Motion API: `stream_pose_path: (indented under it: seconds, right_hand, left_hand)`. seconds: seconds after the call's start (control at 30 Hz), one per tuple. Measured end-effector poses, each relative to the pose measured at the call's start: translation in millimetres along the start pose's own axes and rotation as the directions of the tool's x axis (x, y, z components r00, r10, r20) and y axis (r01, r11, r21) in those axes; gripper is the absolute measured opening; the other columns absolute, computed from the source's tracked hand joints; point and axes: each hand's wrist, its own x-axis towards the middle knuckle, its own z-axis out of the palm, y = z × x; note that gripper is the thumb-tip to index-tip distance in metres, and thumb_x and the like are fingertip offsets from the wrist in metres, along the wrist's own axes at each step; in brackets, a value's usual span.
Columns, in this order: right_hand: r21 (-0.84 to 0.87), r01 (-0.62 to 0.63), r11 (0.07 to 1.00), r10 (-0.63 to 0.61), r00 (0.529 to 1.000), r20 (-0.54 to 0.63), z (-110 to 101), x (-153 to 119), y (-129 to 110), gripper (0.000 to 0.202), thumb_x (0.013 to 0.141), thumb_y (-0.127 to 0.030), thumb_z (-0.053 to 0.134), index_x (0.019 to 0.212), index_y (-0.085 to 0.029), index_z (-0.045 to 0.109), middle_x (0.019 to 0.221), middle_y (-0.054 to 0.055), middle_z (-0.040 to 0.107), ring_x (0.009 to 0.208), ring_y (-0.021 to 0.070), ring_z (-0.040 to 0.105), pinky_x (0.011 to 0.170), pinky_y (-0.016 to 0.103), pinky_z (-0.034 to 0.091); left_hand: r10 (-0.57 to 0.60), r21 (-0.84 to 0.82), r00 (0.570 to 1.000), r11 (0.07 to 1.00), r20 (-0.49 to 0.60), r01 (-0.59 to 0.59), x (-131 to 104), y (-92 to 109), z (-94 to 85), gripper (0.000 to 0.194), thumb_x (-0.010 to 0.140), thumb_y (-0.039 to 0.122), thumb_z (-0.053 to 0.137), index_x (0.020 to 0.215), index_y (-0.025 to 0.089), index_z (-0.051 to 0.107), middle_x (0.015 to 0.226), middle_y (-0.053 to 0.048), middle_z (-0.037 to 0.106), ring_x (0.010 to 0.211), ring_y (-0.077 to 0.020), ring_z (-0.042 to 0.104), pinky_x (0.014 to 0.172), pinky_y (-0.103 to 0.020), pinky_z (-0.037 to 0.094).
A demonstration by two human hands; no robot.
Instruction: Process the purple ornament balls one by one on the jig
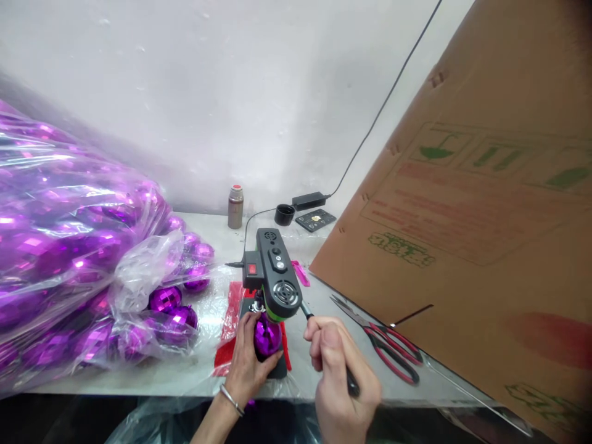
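My left hand [245, 354] is wrapped around a shiny purple mirrored ball ornament [267, 336], holding it below the head of a small black bench drill press [277, 277]. The ball's top sits close under the machine's front end; whether they touch is hidden. My right hand [345, 376] is closed around the lever handle [353, 385] that sticks out of the machine's right side. Red tape or plastic [226, 345] covers the table around the machine's base.
A clear bag of purple balls [69, 246] fills the left, with loose balls [166, 300] at its mouth. Red-handled scissors [386, 339] lie right, beside a large cardboard box [462, 216]. Behind stand a flask [235, 206], a black cup [284, 214] and a power adapter [309, 200].
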Motion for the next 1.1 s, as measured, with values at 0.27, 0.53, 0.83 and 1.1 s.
stream_pose_path:
  seconds: [0.27,0.53,0.83,1.1]
  right_hand:
    - [0.000,0.009,1.000,-0.009,1.000,-0.003,-1.3,-0.4,1.3,0.036,0.110,-0.020,0.049,0.074,-0.022,0.053,0.069,-0.001,0.054,0.062,0.0128,0.053,0.052,0.026,0.039]
    - [0.021,0.090,0.996,-0.089,0.995,-0.043,1.3,-17.6,17.0,0.036,0.108,-0.013,0.047,0.073,-0.022,0.052,0.066,-0.001,0.052,0.064,0.0140,0.058,0.056,0.026,0.042]
    - [0.024,0.138,0.990,-0.135,0.985,-0.105,5.9,-31.9,40.7,0.038,0.109,-0.021,0.048,0.071,-0.022,0.052,0.063,-0.002,0.053,0.059,0.0133,0.058,0.052,0.025,0.043]
    - [-0.013,0.162,0.987,-0.162,0.976,-0.143,5.9,-36.6,46.9,0.039,0.106,-0.017,0.048,0.067,-0.022,0.050,0.069,0.001,0.058,0.056,0.0116,0.054,0.048,0.024,0.040]
  left_hand:
    - [-0.050,-0.031,0.998,0.998,0.033,0.051,2.4,4.1,-4.5,0.080,0.075,0.035,0.089,0.145,0.021,0.053,0.148,-0.019,0.062,0.141,-0.0412,0.062,0.116,-0.066,0.053]
    - [0.019,0.016,1.000,1.000,-0.014,-0.018,8.3,8.3,-2.7,0.068,0.076,0.030,0.084,0.139,0.021,0.059,0.136,-0.016,0.071,0.128,-0.0376,0.071,0.109,-0.060,0.060]
    - [0.040,0.025,0.999,0.999,-0.027,-0.039,6.0,5.0,0.6,0.070,0.074,0.029,0.085,0.139,0.021,0.059,0.137,-0.017,0.071,0.129,-0.0380,0.071,0.108,-0.060,0.061]
    - [0.014,-0.014,0.999,1.000,-0.034,-0.015,5.9,6.5,0.8,0.070,0.073,0.028,0.086,0.138,0.022,0.060,0.137,-0.015,0.071,0.129,-0.0371,0.070,0.109,-0.060,0.060]
